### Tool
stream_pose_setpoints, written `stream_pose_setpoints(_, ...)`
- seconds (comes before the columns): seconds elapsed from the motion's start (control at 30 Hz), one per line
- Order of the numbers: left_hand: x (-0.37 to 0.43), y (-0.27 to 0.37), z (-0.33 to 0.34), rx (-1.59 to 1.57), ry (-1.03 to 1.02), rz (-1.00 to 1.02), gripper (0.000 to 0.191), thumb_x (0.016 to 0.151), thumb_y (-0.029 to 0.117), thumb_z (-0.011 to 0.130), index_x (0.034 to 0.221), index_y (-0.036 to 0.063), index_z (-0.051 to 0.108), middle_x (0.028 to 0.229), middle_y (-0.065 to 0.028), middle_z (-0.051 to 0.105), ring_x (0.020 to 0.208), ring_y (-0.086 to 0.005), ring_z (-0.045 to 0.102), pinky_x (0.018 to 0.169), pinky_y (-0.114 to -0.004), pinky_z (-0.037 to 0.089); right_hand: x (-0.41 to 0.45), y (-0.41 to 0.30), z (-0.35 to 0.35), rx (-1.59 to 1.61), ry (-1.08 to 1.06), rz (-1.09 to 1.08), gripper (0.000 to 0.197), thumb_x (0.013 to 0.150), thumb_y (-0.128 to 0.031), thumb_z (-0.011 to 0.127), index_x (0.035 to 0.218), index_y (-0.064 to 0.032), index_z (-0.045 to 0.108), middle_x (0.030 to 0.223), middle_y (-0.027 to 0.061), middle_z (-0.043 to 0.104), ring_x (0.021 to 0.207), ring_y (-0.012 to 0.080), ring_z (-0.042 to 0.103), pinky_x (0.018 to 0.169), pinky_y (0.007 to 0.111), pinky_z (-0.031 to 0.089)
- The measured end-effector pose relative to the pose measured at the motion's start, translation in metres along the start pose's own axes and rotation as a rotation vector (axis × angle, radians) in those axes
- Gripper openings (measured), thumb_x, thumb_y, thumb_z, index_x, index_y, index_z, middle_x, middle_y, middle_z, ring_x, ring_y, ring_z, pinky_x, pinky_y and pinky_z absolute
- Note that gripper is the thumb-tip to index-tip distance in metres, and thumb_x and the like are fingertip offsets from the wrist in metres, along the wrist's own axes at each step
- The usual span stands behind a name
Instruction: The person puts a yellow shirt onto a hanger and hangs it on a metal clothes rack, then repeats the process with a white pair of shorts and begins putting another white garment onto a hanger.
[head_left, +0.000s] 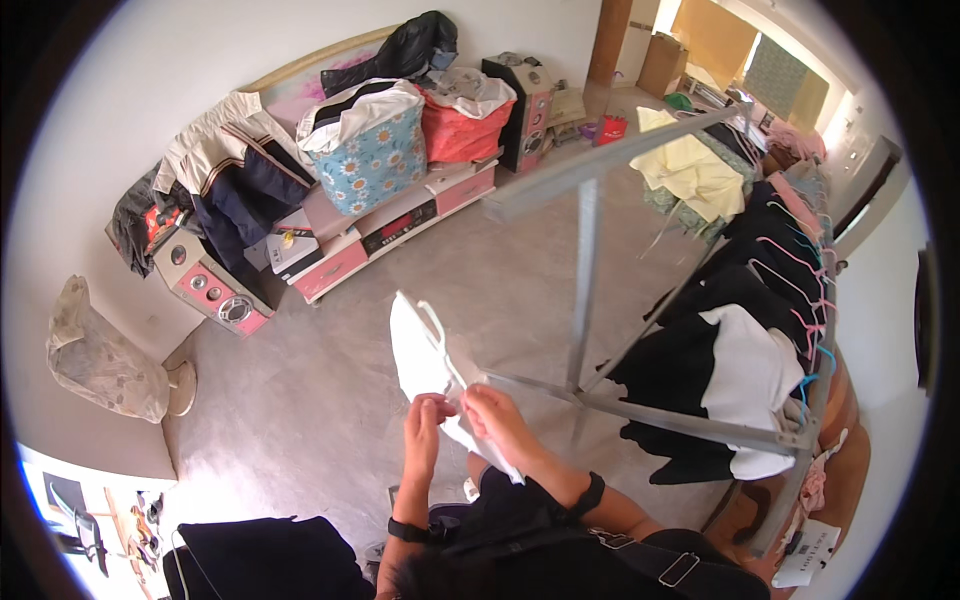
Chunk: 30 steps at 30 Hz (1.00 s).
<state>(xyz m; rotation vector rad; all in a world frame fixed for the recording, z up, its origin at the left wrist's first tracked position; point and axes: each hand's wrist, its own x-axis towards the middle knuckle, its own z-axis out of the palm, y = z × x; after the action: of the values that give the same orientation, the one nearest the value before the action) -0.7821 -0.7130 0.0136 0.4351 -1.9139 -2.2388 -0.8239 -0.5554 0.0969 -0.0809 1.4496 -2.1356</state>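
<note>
A white cloth item (420, 352), its exact kind unclear, is held up in front of me above the floor. What looks like a white strap or hanger edge runs up its right side. My left hand (427, 420) grips its lower left part with bent fingers. Close beside it, slightly to the right, my right hand (491, 420) pinches the cloth at the lower end of the white strip. Part of the white cloth hangs below and between both hands, and my fingers hide the place where they hold it.
A metal garment rack (589, 285) stands at the right, with black and white clothes (750, 382) on hangers. A low cabinet (330, 270) along the wall bears a daisy-print bag (371, 161) and clothing. Speakers (217, 292) flank it. Black fabric (262, 555) lies at the lower left.
</note>
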Motion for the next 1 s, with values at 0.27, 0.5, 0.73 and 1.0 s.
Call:
stream_pose_setpoints(0.27, 0.108, 0.019, -0.029, 0.296, -0.434, 0.092, 0.023, 0.104, 0.013, 0.061, 0.124, 0.0016, 0.059, 0.111, -0.008, 0.069, 0.106, -0.0179, 0.067, 0.095, -0.035, 0.053, 0.176, -0.006, 0.01, 0.191, 0.065, -0.055, 0.022, 0.108, -0.026, 0.058, 0.092, -0.0117, 0.052, 0.071, -0.0078, 0.039, 0.057, 0.0036, 0.035, 0.053, 0.022, 0.03)
stream_pose_setpoints(0.5, 0.233, 0.037, -0.013, 0.469, -0.534, 0.188, 0.018, 0.1, 0.013, 0.068, 0.112, 0.0004, 0.063, 0.095, -0.0088, 0.07, 0.088, -0.0182, 0.068, 0.081, -0.034, 0.055, 0.24, -0.049, -0.005, 0.222, 0.184, -0.165, 0.029, 0.105, -0.037, 0.064, 0.101, -0.0109, 0.053, 0.077, -0.0057, 0.043, 0.064, 0.004, 0.04, 0.056, 0.023, 0.033)
stream_pose_setpoints(0.73, 0.288, 0.047, 0.074, 0.24, -0.945, 0.017, 0.021, 0.108, 0.018, 0.057, 0.113, -0.0006, 0.067, 0.098, -0.0056, 0.071, 0.092, -0.0149, 0.064, 0.085, -0.032, 0.052, 0.233, -0.089, -0.078, 0.082, 0.344, -0.259, 0.043, 0.105, -0.043, 0.06, 0.126, -0.006, 0.055, 0.099, -0.0001, 0.053, 0.087, 0.0102, 0.05, 0.08, 0.025, 0.044)
stream_pose_setpoints(1.0, 0.376, 0.069, 0.166, 0.308, -1.613, 0.135, 0.015, 0.102, 0.012, 0.064, 0.106, -0.0012, 0.068, 0.1, -0.0055, 0.067, 0.094, -0.0147, 0.061, 0.085, -0.033, 0.05, 0.253, -0.111, -0.127, 0.224, 0.619, -0.568, 0.046, 0.107, -0.03, 0.056, 0.143, -0.0033, 0.046, 0.108, 0.003, 0.057, 0.106, 0.0142, 0.055, 0.099, 0.034, 0.046)
